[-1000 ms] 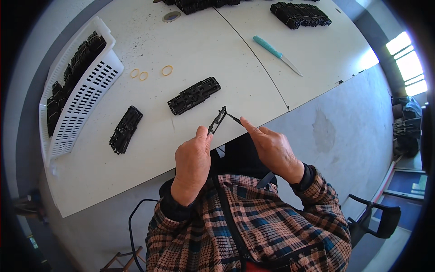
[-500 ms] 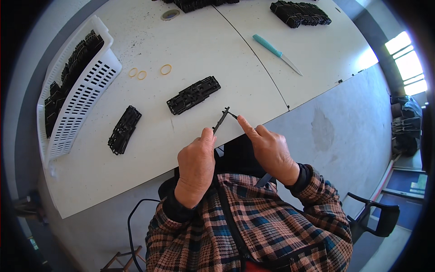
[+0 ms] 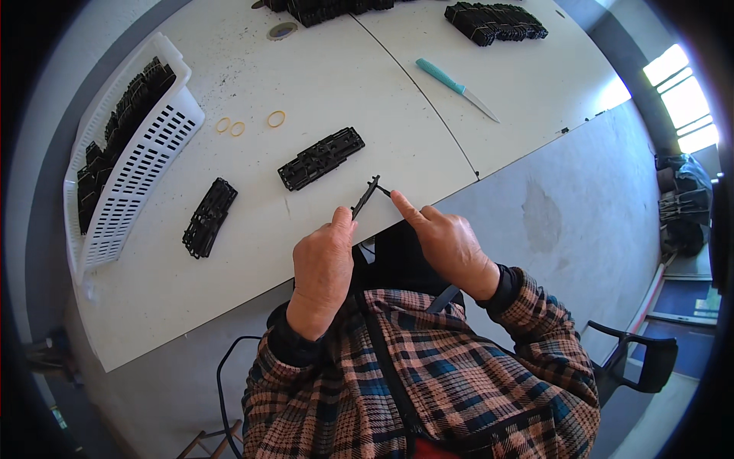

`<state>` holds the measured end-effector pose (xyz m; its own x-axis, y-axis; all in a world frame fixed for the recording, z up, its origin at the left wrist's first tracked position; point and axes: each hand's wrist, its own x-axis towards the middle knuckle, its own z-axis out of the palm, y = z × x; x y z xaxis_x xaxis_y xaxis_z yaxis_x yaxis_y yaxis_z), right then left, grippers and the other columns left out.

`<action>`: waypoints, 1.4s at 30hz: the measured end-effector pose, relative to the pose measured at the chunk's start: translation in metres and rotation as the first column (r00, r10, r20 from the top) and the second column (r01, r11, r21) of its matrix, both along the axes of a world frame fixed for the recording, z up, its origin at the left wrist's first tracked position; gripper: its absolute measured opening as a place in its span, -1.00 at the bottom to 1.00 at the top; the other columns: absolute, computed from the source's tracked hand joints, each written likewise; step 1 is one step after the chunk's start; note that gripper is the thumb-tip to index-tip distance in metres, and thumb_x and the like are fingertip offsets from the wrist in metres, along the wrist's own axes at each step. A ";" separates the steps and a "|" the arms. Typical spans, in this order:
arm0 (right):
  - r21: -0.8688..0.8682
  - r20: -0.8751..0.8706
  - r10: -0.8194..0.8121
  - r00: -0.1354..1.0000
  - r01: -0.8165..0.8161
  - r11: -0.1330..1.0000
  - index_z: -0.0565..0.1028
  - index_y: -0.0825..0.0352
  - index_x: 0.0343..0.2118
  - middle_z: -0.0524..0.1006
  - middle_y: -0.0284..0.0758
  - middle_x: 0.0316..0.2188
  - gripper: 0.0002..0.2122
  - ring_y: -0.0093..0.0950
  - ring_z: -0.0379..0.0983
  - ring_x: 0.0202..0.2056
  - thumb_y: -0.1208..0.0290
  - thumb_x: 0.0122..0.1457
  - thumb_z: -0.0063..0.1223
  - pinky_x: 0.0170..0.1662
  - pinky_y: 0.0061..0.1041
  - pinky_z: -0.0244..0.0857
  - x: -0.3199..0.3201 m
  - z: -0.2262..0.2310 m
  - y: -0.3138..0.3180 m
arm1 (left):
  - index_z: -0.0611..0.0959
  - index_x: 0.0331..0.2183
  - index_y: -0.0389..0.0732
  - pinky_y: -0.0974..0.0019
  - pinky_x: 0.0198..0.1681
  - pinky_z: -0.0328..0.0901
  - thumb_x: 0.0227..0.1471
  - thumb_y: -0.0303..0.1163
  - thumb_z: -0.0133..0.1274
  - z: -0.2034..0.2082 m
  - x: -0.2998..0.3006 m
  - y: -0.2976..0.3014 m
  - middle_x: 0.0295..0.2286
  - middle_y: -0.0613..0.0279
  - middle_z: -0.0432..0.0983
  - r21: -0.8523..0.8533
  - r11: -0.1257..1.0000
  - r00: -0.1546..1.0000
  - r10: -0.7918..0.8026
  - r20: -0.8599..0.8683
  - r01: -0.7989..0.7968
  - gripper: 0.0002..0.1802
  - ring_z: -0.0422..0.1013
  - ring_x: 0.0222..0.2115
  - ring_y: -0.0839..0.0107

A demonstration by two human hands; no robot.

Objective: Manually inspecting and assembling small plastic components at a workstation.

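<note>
My left hand (image 3: 324,268) is closed on the lower end of a narrow black plastic part (image 3: 366,196), which slants up and away over the table's near edge. My right hand (image 3: 453,246) grips a thin dark tool (image 3: 384,190), its index finger stretched along it. The tool's tip meets the part near its upper end, and most of the tool is hidden in the hand. Just beyond lies a stack of black plastic parts (image 3: 322,158). Another black stack (image 3: 210,218) rests farther left.
A white slotted basket (image 3: 145,153) of black bundles stands at the left. Several yellow rubber bands (image 3: 276,119), a tape roll (image 3: 283,30) and a turquoise-handled knife (image 3: 451,84) lie on the white table (image 3: 206,294). More black bundles (image 3: 497,23) sit at the far edge.
The whole view has shifted slightly. Both hands keep nearly the same pose, with the tool's tip still at the black part.
</note>
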<state>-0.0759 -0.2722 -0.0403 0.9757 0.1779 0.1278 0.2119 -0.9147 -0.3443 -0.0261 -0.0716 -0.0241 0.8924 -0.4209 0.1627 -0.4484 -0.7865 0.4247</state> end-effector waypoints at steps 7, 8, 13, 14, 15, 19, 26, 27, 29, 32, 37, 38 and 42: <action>0.045 0.018 0.003 1.000 -0.004 0.999 0.21 0.17 0.27 0.39 -0.23 -0.55 -0.35 -0.28 0.40 -0.59 0.70 0.05 -0.05 -0.50 -0.33 0.34 0.001 -0.005 -0.002 | 0.42 -0.34 -0.22 0.13 -0.53 0.36 0.18 -0.43 -0.03 -0.002 0.000 -0.001 -0.61 0.05 0.50 0.004 1.000 1.000 0.000 0.021 0.000 -0.91 0.49 -0.55 0.07; 0.071 0.020 0.000 1.000 -0.001 0.997 0.23 0.17 0.26 0.38 -0.23 -0.54 -0.36 -0.27 0.40 -0.59 0.70 0.06 -0.05 -0.49 -0.33 0.34 0.001 -0.004 -0.002 | 0.42 -0.34 -0.22 0.13 -0.53 0.36 0.18 -0.43 -0.03 -0.002 0.000 -0.001 -0.61 0.05 0.50 0.003 1.000 1.000 0.002 0.021 -0.002 -0.91 0.49 -0.55 0.07; 0.103 0.010 -0.034 0.999 0.033 0.994 0.26 0.17 0.24 0.36 -0.22 -0.53 -0.38 -0.27 0.38 -0.58 0.70 0.05 -0.06 -0.48 -0.34 0.34 -0.001 0.002 0.001 | 0.43 -0.32 -0.21 0.13 -0.54 0.36 0.18 -0.43 -0.03 -0.002 -0.002 -0.001 -0.61 0.05 0.50 0.008 1.000 1.000 0.012 0.007 -0.012 -0.92 0.49 -0.55 0.07; 0.094 0.004 -0.048 0.999 0.047 0.994 0.26 0.17 0.24 0.36 -0.23 -0.53 -0.37 -0.27 0.38 -0.58 0.70 0.05 -0.06 -0.48 -0.35 0.34 -0.001 0.002 0.003 | 0.44 -0.32 -0.21 0.13 -0.54 0.37 0.18 -0.43 -0.03 -0.002 -0.002 -0.001 -0.61 0.05 0.50 0.013 1.000 1.000 0.014 0.001 -0.014 -0.92 0.50 -0.56 0.07; 0.093 0.000 -0.047 0.999 0.046 0.995 0.26 0.17 0.24 0.36 -0.23 -0.53 -0.37 -0.27 0.38 -0.58 0.70 0.05 -0.06 -0.48 -0.35 0.34 -0.001 0.002 0.004 | 0.44 -0.32 -0.21 0.13 -0.54 0.37 0.18 -0.43 -0.03 -0.002 -0.001 -0.001 -0.61 0.05 0.50 0.012 1.000 1.000 0.015 -0.003 -0.015 -0.92 0.50 -0.56 0.07; 0.076 0.049 -0.058 0.997 0.054 0.996 0.26 0.17 0.24 0.35 -0.24 -0.53 -0.36 -0.27 0.37 -0.58 0.72 0.02 -0.06 -0.48 -0.34 0.34 -0.001 -0.001 0.007 | 0.45 -0.30 -0.21 0.14 -0.54 0.38 0.18 -0.43 -0.02 -0.004 -0.001 -0.002 -0.61 0.06 0.50 0.011 1.000 1.000 0.022 0.005 -0.022 -0.92 0.50 -0.56 0.08; 0.091 0.015 -0.081 0.997 0.079 0.993 0.27 0.18 0.23 0.37 -0.24 -0.52 -0.34 -0.25 0.39 -0.58 0.74 -0.01 -0.07 -0.47 -0.34 0.34 0.002 -0.002 0.011 | 0.46 -0.31 -0.20 0.15 -0.54 0.38 0.17 -0.43 -0.02 -0.005 0.000 -0.001 -0.61 0.07 0.50 -0.002 1.000 0.999 0.022 0.027 -0.022 -0.93 0.50 -0.57 0.09; 0.090 0.017 -0.083 0.996 0.081 0.993 0.27 0.18 0.23 0.37 -0.24 -0.52 -0.34 -0.25 0.39 -0.58 0.74 -0.01 -0.07 -0.47 -0.34 0.34 0.003 -0.001 0.011 | 0.46 -0.31 -0.20 0.15 -0.54 0.38 0.17 -0.43 -0.02 -0.006 0.000 -0.001 -0.61 0.07 0.50 -0.003 1.000 0.999 0.020 0.029 -0.020 -0.93 0.50 -0.57 0.09; 0.132 -0.013 -0.072 0.997 0.073 0.989 0.29 0.20 0.22 0.39 -0.22 -0.53 -0.36 -0.24 0.40 -0.58 0.74 -0.01 -0.08 -0.47 -0.33 0.34 0.004 0.002 0.009 | 0.46 -0.31 -0.20 0.14 -0.55 0.38 0.17 -0.43 -0.02 -0.006 0.000 -0.002 -0.61 0.07 0.50 -0.007 1.000 0.999 0.013 0.044 -0.012 -0.93 0.50 -0.57 0.08; 0.146 -0.021 -0.050 0.999 0.052 0.988 0.31 0.23 0.20 0.41 -0.20 -0.54 -0.38 -0.23 0.41 -0.57 0.74 -0.01 -0.09 -0.46 -0.32 0.34 0.007 0.009 0.005 | 0.46 -0.31 -0.20 0.13 -0.55 0.37 0.16 -0.44 -0.02 -0.005 -0.001 -0.002 -0.62 0.07 0.49 -0.003 1.000 0.998 0.009 0.057 -0.009 -0.94 0.49 -0.58 0.08; 0.151 -0.012 -0.061 0.998 0.062 0.987 0.32 0.29 0.19 0.42 -0.17 -0.55 -0.42 -0.21 0.41 -0.58 0.74 0.02 -0.10 -0.46 -0.30 0.34 -0.004 0.016 0.010 | 0.46 -0.31 -0.20 0.13 -0.55 0.37 0.14 -0.46 -0.02 -0.005 -0.003 -0.002 -0.63 0.07 0.48 0.008 1.000 0.999 0.014 0.052 -0.015 -0.94 0.48 -0.58 0.08; 0.157 -0.013 -0.088 0.996 0.089 0.984 0.32 0.30 0.18 0.42 -0.16 -0.55 -0.43 -0.21 0.41 -0.58 0.73 0.03 -0.10 -0.46 -0.30 0.34 -0.006 0.017 0.011 | 0.46 -0.31 -0.20 0.13 -0.55 0.36 0.14 -0.46 -0.02 -0.006 -0.003 -0.003 -0.64 0.07 0.48 0.007 1.000 0.999 0.012 0.046 -0.012 -0.94 0.48 -0.59 0.08; 0.106 -0.017 -0.099 0.995 0.100 0.989 0.32 0.30 0.18 0.42 -0.16 -0.55 -0.45 -0.20 0.41 -0.57 0.73 0.06 -0.10 -0.46 -0.30 0.34 -0.004 0.021 0.013 | 0.47 -0.30 -0.20 0.14 -0.55 0.36 0.12 -0.48 -0.01 -0.005 -0.003 -0.003 -0.64 0.07 0.47 0.011 1.000 0.998 0.023 0.066 -0.024 -0.93 0.49 -0.58 0.09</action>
<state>-0.0795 -0.2587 -0.0190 0.9894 0.0661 0.1294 0.1173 -0.8888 -0.4430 -0.0294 -0.0748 -0.0294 0.8896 -0.4020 0.2170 -0.4564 -0.8018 0.3858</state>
